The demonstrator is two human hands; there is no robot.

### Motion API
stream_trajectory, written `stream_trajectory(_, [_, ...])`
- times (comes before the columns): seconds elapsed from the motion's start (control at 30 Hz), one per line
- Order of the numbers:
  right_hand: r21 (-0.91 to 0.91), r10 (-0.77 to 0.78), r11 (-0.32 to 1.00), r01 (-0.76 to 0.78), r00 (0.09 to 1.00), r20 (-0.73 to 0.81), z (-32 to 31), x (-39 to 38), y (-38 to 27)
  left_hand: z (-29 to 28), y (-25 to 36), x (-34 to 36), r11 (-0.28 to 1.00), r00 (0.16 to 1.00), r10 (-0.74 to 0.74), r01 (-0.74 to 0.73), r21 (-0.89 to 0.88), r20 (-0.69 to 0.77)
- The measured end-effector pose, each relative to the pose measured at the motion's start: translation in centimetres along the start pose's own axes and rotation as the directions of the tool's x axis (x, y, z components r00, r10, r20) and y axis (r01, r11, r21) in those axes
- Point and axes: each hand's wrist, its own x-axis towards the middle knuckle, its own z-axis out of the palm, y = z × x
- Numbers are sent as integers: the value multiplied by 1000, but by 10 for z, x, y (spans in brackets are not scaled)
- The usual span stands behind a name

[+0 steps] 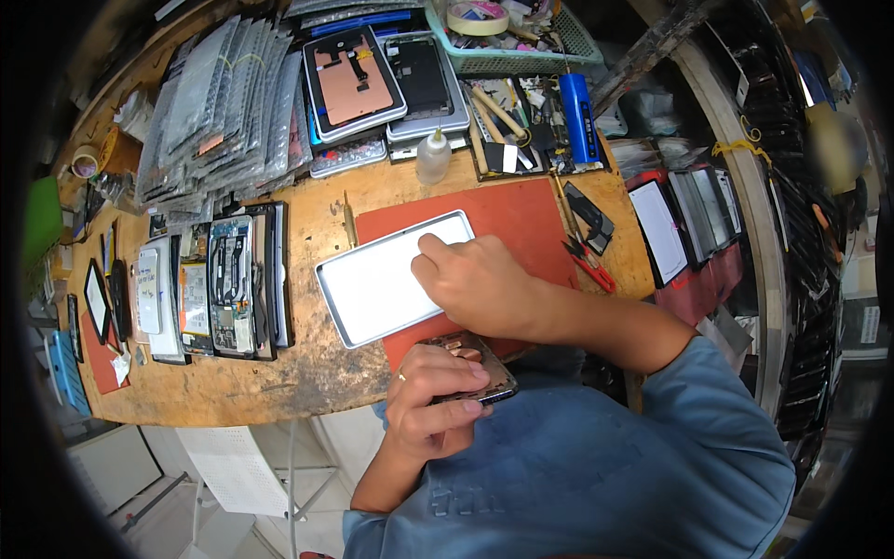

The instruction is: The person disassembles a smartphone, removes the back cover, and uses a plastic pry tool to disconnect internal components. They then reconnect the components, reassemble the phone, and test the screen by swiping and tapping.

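Observation:
My left hand (430, 396) grips a dark phone body (503, 377) by its sides, near the front edge of the bench; copper-coloured patches show on its upper face. Above the right end of a shallow white tray (372, 293) is my right hand (480, 287), its fingers curled closed. Whatever those fingers may hold is hidden. The tray lies tilted on a red mat (521, 214), its left end reaching over the bare wood. Just beyond the tray's far left side lies a thin tool with a brass-coloured handle (349, 219).
Opened phones (233, 284) stand in a row at left, below stacked bubble-wrap sleeves (219, 93). Tablet bodies (354, 79), a dropper bottle (434, 156) and a blue cylindrical tool (579, 116) sit at the back. Red-handled cutters (592, 267) lie right of the mat.

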Motion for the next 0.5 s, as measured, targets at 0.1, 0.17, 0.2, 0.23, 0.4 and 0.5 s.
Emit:
stream_trajectory(0.1, [-98, 55, 994, -52, 998, 30, -1, 3, 1, 1, 2, 7, 998, 997, -70, 70, -2, -15])
stream_trajectory(0.17, [-127, 176, 978, -164, 980, 92, -10, 8, 2, 1, 6, 14, 981, 980, -195, 195, -3, -31])
stream_trajectory(0.2, [26, 209, 977, -210, 977, 34, -18, 8, 7, 1, 7, 19, 961, 960, -276, 276, -13, -41])
stream_trajectory(0.23, [191, 243, 953, -235, 970, -19, -30, 7, 16, 2, 8, 24, 933, 932, -359, 359, -14, -53])
stream_trajectory(0.4, [455, 182, 879, -141, 982, -49, -62, -3, 43, -4, 8, 39, 917, 917, -400, 399, 19, 16])
stream_trajectory(0.5, [372, 115, 919, -129, 992, 60, -49, -7, 44, -6, 14, 26, 974, 970, -228, 228, 4, 79])
